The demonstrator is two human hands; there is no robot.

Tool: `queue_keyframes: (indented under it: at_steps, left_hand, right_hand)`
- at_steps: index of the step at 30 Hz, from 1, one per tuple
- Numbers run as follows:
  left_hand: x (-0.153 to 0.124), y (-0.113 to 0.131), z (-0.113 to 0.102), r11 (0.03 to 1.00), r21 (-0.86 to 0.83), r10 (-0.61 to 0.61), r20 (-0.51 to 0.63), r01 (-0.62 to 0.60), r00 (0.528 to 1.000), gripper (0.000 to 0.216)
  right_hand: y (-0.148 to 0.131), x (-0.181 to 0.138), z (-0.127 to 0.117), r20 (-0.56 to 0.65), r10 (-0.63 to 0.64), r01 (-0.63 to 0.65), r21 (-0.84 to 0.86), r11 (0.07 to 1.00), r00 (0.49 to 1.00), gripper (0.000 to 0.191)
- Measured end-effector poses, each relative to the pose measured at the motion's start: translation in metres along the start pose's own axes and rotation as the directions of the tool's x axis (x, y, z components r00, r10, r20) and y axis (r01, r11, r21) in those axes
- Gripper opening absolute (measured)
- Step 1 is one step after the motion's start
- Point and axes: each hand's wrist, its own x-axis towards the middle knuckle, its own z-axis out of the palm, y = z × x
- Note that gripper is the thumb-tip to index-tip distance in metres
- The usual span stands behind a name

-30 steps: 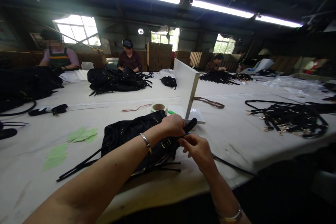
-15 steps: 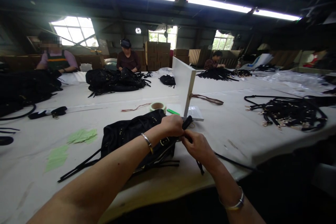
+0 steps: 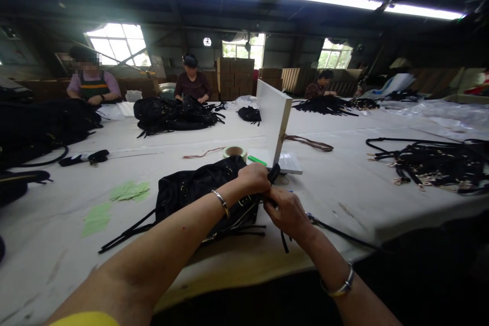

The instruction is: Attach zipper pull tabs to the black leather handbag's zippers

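A black bag (image 3: 194,183) with gold-coloured zips and buckles lies on the white table before me, its thin cords trailing to the left and front. At its right end my left hand (image 3: 254,178) is closed round a black strap (image 3: 274,173), the end of which sticks up past the fist. Just below and to the right, my right hand (image 3: 284,209) has its fingers bent and pinched on the same strap, close to the left hand. The fingertips of both hands are partly hidden. A thin black cord (image 3: 340,234) runs from beneath the right wrist toward the table edge.
Behind the bag stand a white upright board (image 3: 273,122), a tape roll (image 3: 234,152) and a green cutter (image 3: 257,160). Green paper slips (image 3: 132,191) lie left. Black straps with metal clips (image 3: 431,168) lie right. Black bags (image 3: 171,114) and several co-workers are across the table.
The view has shifted slightly left, so things appear further right. Both hands keep their grip on the strap, with little movement between them.
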Motion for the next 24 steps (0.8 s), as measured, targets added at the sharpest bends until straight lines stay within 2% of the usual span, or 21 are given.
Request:
queue_keyframes:
  at_steps: [13, 20, 24]
  left_hand:
    - [-0.001, 0.002, 0.008, 0.999, -0.028, -0.047, -0.011, 0.047, 0.999, 0.026]
    - [0.005, -0.002, 0.015, 0.998, -0.059, -0.03, -0.021, 0.029, 0.999, 0.022]
    - [0.003, -0.005, 0.012, 0.996, -0.093, 0.003, -0.093, -0.012, 0.996, 0.022]
  right_hand:
    - [-0.004, -0.006, 0.001, 0.016, -0.101, 0.103, -0.15, 0.983, 0.995, 0.014]
    - [-0.005, -0.004, 0.0, 0.033, -0.089, 0.094, -0.227, 0.969, 0.995, 0.013]
    - [-0.003, 0.0, -0.004, 0.032, -0.04, 0.048, -0.285, 0.957, 0.999, 0.013]
